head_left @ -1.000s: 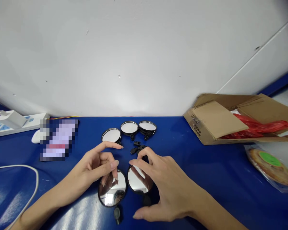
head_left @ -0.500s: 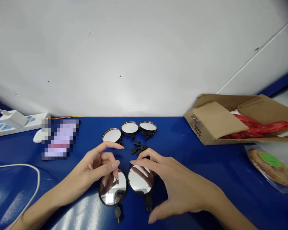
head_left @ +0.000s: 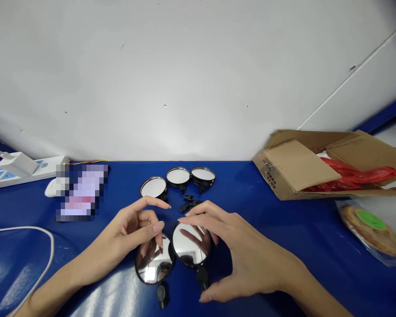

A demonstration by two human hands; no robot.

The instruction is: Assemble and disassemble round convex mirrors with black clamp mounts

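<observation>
Blue worktop (head_left: pixel 264 233), white wall (head_left: pixel 171 79).
Your left fingers (head_left: pixel 151 200) curl free; your right fingers (head_left: pixel 214 210) grasp the right mirror (head_left: pixel 188 248), now shifted toward the left mirror (head_left: pixel 152 267).

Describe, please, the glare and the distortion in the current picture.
Head view: white glare streaks the blue tabletop at lower left; head view: the near left mirror shows a bright reflection low down; head view: the cardboard box looks stretched, perhaps by a wide lens.
</observation>
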